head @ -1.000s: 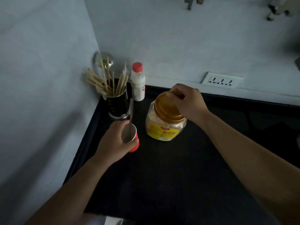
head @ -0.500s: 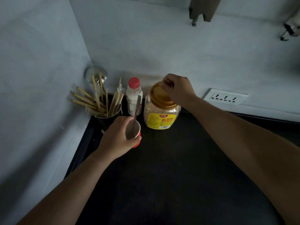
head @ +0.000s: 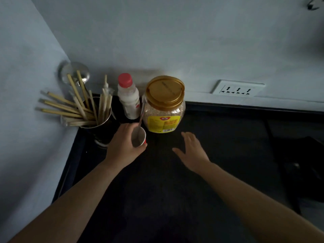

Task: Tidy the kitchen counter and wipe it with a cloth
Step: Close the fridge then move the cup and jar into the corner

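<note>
Change: the right hand (head: 192, 154) has let go of the clear plastic jar with the gold lid and yellow label (head: 164, 104) and drawn back, fingers spread, holding nothing.
Meaning: the jar now stands against the back wall, so that piece of tidying looks done; no cloth is in view, so wiping is yet to come.
Left grip: the left hand (head: 123, 146) is clenched around the small red paper cup (head: 139, 139), a metal spoon (head: 141, 118) standing in it.
Cup place: inside the left grip, on or just above the dark worktop (head: 201, 199); which, I cannot tell.
Jar place: just beyond the left grip, near the cup, apart from the right hand.
Neighbours: a white bottle with a red cap (head: 128, 97) beyond the left grip; a metal holder of wooden chopsticks (head: 91, 113) just outside it.
</note>
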### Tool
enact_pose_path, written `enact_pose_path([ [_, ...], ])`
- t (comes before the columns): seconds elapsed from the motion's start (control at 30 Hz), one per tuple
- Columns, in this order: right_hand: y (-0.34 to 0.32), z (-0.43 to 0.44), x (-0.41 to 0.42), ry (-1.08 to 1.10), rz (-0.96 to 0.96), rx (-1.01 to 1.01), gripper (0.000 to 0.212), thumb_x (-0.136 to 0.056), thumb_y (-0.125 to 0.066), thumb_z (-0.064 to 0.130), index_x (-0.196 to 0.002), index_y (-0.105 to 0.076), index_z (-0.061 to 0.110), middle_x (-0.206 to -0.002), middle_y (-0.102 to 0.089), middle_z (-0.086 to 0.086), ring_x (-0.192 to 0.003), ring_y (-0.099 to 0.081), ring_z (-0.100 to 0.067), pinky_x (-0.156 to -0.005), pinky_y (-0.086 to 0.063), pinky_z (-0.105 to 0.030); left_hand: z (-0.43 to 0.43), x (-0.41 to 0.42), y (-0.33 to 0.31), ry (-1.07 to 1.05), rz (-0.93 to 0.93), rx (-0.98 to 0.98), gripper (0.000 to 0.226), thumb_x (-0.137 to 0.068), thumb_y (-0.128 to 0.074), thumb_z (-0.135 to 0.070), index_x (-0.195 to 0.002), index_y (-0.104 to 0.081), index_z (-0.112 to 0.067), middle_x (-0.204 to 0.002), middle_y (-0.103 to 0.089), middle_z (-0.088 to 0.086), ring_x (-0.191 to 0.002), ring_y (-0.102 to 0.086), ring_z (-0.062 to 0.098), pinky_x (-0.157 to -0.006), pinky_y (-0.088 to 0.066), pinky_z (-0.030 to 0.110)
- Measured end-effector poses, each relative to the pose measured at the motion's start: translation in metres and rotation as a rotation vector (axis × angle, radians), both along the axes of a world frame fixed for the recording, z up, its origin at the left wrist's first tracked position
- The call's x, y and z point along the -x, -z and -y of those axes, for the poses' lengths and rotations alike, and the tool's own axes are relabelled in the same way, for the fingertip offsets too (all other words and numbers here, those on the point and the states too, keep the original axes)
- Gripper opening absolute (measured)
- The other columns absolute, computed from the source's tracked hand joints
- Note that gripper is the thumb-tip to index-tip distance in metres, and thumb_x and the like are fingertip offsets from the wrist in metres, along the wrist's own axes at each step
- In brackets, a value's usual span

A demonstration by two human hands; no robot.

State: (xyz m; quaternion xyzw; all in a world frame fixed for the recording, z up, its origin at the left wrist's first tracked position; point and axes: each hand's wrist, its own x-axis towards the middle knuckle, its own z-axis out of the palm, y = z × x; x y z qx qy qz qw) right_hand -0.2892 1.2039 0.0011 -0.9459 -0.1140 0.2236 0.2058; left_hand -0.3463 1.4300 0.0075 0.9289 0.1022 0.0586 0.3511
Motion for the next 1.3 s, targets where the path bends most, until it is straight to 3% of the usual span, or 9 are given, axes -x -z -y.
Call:
enact_pose_path([
  [0.2,0.034,0.004,0.018,-0.185,0.006,0.208,0.076,-0.089,-0.047,0.052,-0.147,-0.01,0.02,-0.158,0.001,-0.001,-0.144,0.001,-0.022,-0.116,-0.012,-0.042,0.006,-0.016,0.011,0.061,0.002,-0.048,0.062,-0.067,-0.078,-0.03,-0.121,-0.051,-0.02,-0.118,-0.051,0.0,-0.107,-0.052,0.014,-0.085,-0.046,0.028],
  [0.4,0.045,0.014,0.023,-0.237,0.028,0.218,0.074,-0.092,-0.038,0.054,-0.147,0.0,0.024,-0.157,0.012,0.002,-0.144,0.01,-0.019,-0.115,-0.001,-0.039,0.006,-0.022,0.021,0.095,-0.01,-0.085,0.065,-0.067,-0.078,-0.03,-0.124,-0.049,-0.016,-0.119,-0.05,0.004,-0.108,-0.054,0.021,-0.085,-0.049,0.037],
  [0.53,0.043,0.012,0.022,-0.232,0.007,0.207,0.074,-0.091,-0.041,0.052,-0.147,-0.001,0.024,-0.157,0.01,0.002,-0.144,0.01,-0.019,-0.115,-0.001,-0.039,0.006,-0.021,0.02,0.118,0.002,-0.099,0.069,-0.065,-0.08,-0.03,-0.125,-0.048,-0.015,-0.12,-0.05,0.006,-0.11,-0.052,0.022,-0.087,-0.047,0.035],
  [0.63,0.03,0.004,0.017,-0.193,-0.033,0.167,0.075,-0.09,-0.047,0.05,-0.147,-0.007,0.022,-0.158,-0.001,0.0,-0.145,0.001,-0.02,-0.116,-0.008,-0.04,0.003,-0.014,0.014,0.113,-0.016,-0.124,0.082,-0.062,-0.081,-0.04,-0.131,-0.043,-0.015,-0.126,-0.049,0.007,-0.115,-0.05,0.022,-0.09,-0.046,0.035],
  [0.73,0.01,-0.008,0.009,-0.152,0.007,0.012,0.067,-0.09,-0.051,0.045,-0.145,-0.022,0.022,-0.152,-0.027,0.0,-0.141,-0.02,-0.018,-0.113,-0.023,-0.037,-0.004,0.0,0.005,0.033,0.014,-0.124,0.079,-0.067,-0.071,-0.052,-0.131,-0.043,-0.015,-0.127,-0.05,0.006,-0.114,-0.051,0.02,-0.087,-0.047,0.033],
  [0.87,-0.012,-0.037,0.0,-0.074,0.108,-0.202,0.051,-0.089,-0.055,0.042,-0.134,-0.042,0.022,-0.129,-0.052,0.002,-0.12,-0.047,-0.015,-0.095,-0.042,-0.031,-0.021,0.036,0.002,-0.048,-0.019,-0.143,0.067,-0.074,-0.069,-0.046,-0.13,-0.045,-0.018,-0.127,-0.051,0.003,-0.113,-0.052,0.017,-0.084,-0.044,0.029],
  [1.03,-0.022,-0.072,-0.004,0.095,0.077,-0.384,0.029,-0.087,-0.059,0.035,-0.113,-0.058,0.022,-0.108,-0.063,0.004,-0.095,-0.06,-0.013,-0.077,-0.053,-0.034,-0.039,0.078,0.027,-0.013,-0.135,-0.166,0.062,-0.078,-0.063,-0.047,-0.13,-0.046,-0.02,-0.133,-0.049,0.001,-0.122,-0.047,0.019,-0.095,-0.045,0.034],
  [1.17,-0.024,-0.087,-0.004,0.218,0.068,-0.407,0.018,-0.089,-0.058,0.034,-0.101,-0.061,0.022,-0.089,-0.059,0.01,-0.081,-0.06,-0.01,-0.067,-0.055,-0.033,-0.044,0.091,0.051,0.039,-0.2,-0.262,0.06,-0.081,-0.063,-0.04,-0.133,-0.048,-0.015,-0.141,-0.045,0.008,-0.132,-0.039,0.024,-0.102,-0.037,0.035],
  [1.3,-0.021,-0.093,-0.008,0.29,0.1,-0.43,0.014,-0.089,-0.058,0.028,-0.099,-0.062,0.018,-0.085,-0.061,0.009,-0.071,-0.055,-0.002,-0.056,-0.042,-0.017,-0.047,0.096,0.072,0.118,-0.244,-0.362,0.061,-0.087,-0.037,-0.05,-0.138,-0.041,-0.017,-0.148,-0.037,0.009,-0.138,-0.032,0.026,-0.107,-0.036,0.049],
])
